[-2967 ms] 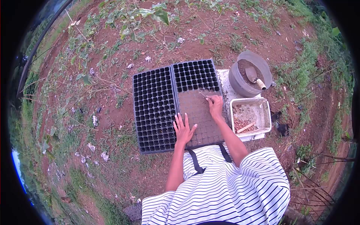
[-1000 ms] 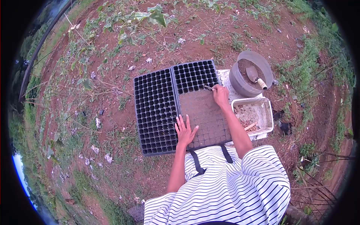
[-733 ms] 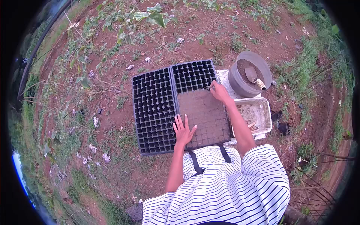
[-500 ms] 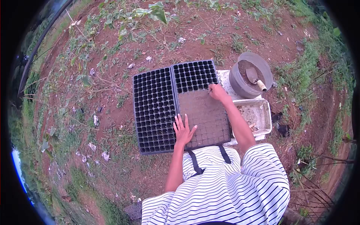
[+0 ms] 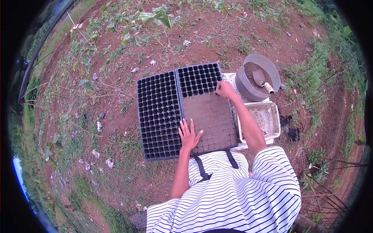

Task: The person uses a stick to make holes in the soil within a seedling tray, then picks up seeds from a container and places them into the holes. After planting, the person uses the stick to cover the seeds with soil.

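Note:
Two black seedling trays lie side by side in front of me. The right seedling tray (image 5: 199,77) has brown soil (image 5: 211,112) over its nearer cells, while its far cells are dark and unfilled. My left hand (image 5: 189,136) rests with fingers spread at the left side of that soil, near the seam between the trays. At the far right edge of the soil, my right hand (image 5: 225,90) is closed, fingertips pressed together over the border of the unfilled cells. Whatever it may hold is hidden. The left seedling tray (image 5: 158,116) has dark cells throughout.
A grey bucket (image 5: 244,85) of soil with a trowel (image 5: 259,79) in it stands at the upper right. Nearer me sits a cream plastic basket (image 5: 275,120). Leafy plants (image 5: 161,17) grow beyond the trays, and bits of litter lie on the reddish ground.
My right hand stays at the soil's far right edge, its fingers slightly more curled. The left hand keeps its place; the view has shifted a little.

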`<state>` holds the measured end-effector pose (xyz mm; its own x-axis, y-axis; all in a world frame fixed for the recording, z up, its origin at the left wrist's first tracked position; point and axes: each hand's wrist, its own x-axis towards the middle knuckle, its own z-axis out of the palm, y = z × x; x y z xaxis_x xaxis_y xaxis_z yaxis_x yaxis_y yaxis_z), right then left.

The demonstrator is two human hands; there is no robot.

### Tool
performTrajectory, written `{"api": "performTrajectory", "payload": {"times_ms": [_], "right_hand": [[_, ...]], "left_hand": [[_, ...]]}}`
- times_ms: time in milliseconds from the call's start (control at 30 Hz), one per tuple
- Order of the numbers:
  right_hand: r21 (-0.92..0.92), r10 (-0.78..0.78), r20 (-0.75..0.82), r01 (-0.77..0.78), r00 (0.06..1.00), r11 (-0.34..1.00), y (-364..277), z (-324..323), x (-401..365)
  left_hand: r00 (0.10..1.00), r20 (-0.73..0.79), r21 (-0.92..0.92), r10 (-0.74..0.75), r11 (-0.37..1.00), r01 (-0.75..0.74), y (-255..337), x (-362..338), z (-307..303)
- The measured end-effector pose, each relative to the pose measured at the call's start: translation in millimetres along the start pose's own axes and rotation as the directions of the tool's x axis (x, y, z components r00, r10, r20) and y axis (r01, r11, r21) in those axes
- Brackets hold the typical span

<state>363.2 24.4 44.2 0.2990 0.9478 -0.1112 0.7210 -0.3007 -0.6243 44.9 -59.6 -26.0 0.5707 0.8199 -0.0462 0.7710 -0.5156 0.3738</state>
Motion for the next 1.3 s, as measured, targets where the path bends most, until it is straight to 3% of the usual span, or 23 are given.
{"api": "performTrajectory", "payload": {"times_ms": [33, 100, 167, 233, 300, 367, 500, 667, 833, 933, 1033, 1233, 1300], "right_hand": [[0.000, 0.002, -0.003, -0.002, 1.000, 1.000, -3, 2, -1], [-0.178, -0.103, -0.033, 0.095, 0.994, 0.979, -5, 13, -3], [-0.177, -0.076, 0.014, 0.077, 0.997, 0.981, 6, 37, 1], [-0.160, -0.056, -0.218, 0.021, 0.974, 0.987, 37, 78, 12], [-0.154, -0.047, -0.177, 0.020, 0.983, 0.988, 31, 69, 6], [0.004, -0.026, -0.161, 0.027, 0.987, 1.000, 19, 48, 2], [0.010, 0.029, 0.013, -0.030, 0.999, 1.000, -1, 7, 1], [-0.202, -0.038, 0.005, 0.038, 0.999, 0.979, 10, 39, 3], [-0.260, -0.008, -0.021, 0.003, 1.000, 0.966, 10, 55, -5], [0.072, 0.021, -0.088, -0.014, 0.996, 0.997, 12, 32, -3], [0.068, 0.042, -0.034, -0.040, 0.999, 0.997, 12, 14, 4], [-0.170, -0.044, -0.007, 0.042, 0.999, 0.985, 10, 40, -3], [-0.156, 0.034, -0.059, -0.043, 0.998, 0.987, 12, 57, -6]], "left_hand": [[1.000, -0.003, -0.010, -0.004, 1.000, 0.004, 0, 2, 0], [1.000, -0.003, 0.000, -0.002, 1.000, 0.002, 0, 2, 0], [1.000, -0.006, 0.011, -0.004, 1.000, 0.004, 0, 3, 0], [1.000, 0.002, 0.018, -0.007, 1.000, 0.007, 0, 2, -1], [1.000, 0.014, 0.000, -0.011, 1.000, 0.011, 1, 1, -2], [1.000, 0.017, -0.019, -0.013, 1.000, 0.014, 1, 3, -2], [1.000, 0.029, -0.007, -0.012, 1.000, 0.012, -1, 1, -2], [0.999, 0.027, -0.006, -0.017, 1.000, 0.017, 0, 3, -3], [1.000, 0.006, -0.011, -0.002, 1.000, 0.002, -1, 2, 1], [1.000, 0.014, -0.010, -0.006, 1.000, 0.006, -1, 2, 0], [1.000, -0.013, -0.010, 0.011, 1.000, -0.011, -3, 2, 4], [1.000, 0.020, -0.015, -0.011, 1.000, 0.012, -1, 3, 1], [1.000, 0.015, -0.012, -0.008, 1.000, 0.008, -2, 3, 2]]}}
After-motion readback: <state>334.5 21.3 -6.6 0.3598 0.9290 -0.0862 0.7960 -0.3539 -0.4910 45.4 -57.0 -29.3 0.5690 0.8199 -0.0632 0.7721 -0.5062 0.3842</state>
